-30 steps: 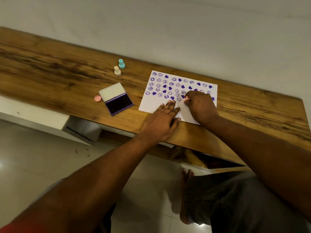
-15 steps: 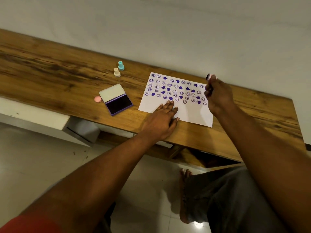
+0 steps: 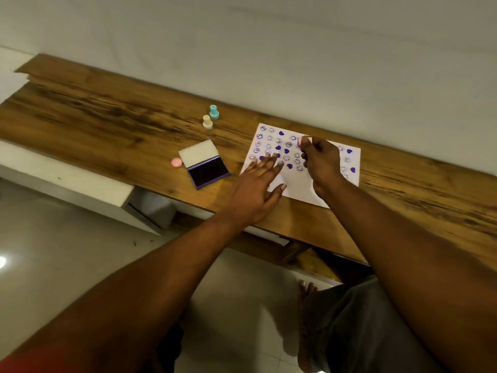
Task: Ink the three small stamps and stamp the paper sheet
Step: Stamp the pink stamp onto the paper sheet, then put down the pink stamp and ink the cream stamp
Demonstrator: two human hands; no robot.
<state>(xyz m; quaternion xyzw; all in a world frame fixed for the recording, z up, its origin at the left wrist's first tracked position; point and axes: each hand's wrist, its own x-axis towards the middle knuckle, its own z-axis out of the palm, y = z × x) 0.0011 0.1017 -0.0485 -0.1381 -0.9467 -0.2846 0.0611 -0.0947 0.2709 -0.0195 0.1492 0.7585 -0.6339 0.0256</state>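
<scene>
A white paper sheet [image 3: 298, 188] lies on the wooden desk [image 3: 107, 125], covered with purple smiley and heart prints. My right hand [image 3: 321, 164] hovers over the sheet, pinching a small pink stamp [image 3: 303, 141] with its face turned to the left. My left hand [image 3: 258, 188] is spread flat at the sheet's left edge, fingers apart. An open purple ink pad [image 3: 207, 170] with its white lid raised sits left of the sheet. A cream stamp [image 3: 207, 121] and a teal stamp [image 3: 214, 112] stand upright behind the pad.
A round pink cap [image 3: 176, 162] lies just left of the ink pad. A white wall runs behind the desk. Below the desk's front edge are a white cabinet [image 3: 80, 189], tiled floor and my bare foot [image 3: 306, 289].
My right hand, with the pink stamp, swung from beyond the sheet's right edge back left over the printed rows. My left hand slid slightly up onto the sheet.
</scene>
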